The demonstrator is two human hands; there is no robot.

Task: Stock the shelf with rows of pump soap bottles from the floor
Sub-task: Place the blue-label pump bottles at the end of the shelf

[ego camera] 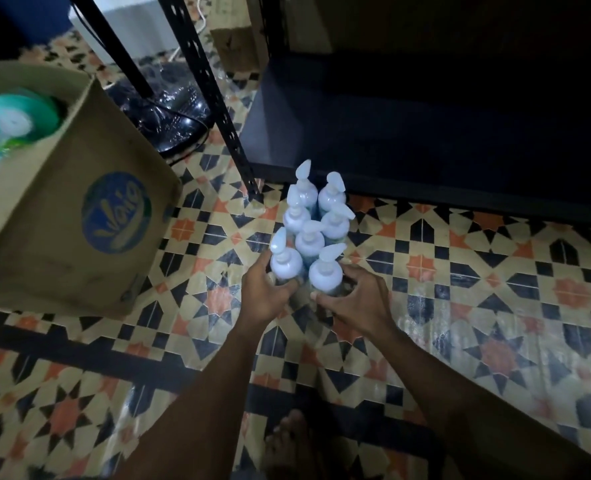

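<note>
The patterned tile floor [477, 271] of cream, black and orange stars spreads under and all around both hands. Beyond the fingertips and to their right stands the dark metal shelf [408, 133], its lowest board bare and just above the floor. Its black perforated upright [214, 98] comes down to the tiles just past the bottles on the left. Well to the left of the left hand sits an open brown cardboard box [62, 220] with a round blue logo on its side. A green round lid [17, 116] shows inside it.

Seven white pump soap bottles [309, 237] stand upright in a tight cluster directly ahead of the hands, between them and the shelf edge. The left hand [264, 292] has its fingers [287, 289] curled round the body of the near-left bottle [285, 263]. The right hand [356, 299] has its fingers [323, 298] wrapped round the near-right bottle [325, 277]. The two gripped bottles are nearly touching, and their bases are hidden behind the hands, so I cannot tell whether they rest on the tiles. The other five bottles stand free, just beyond the fingertips. Behind the wrists, at the lower edge, is a bare foot [287, 441].
</note>
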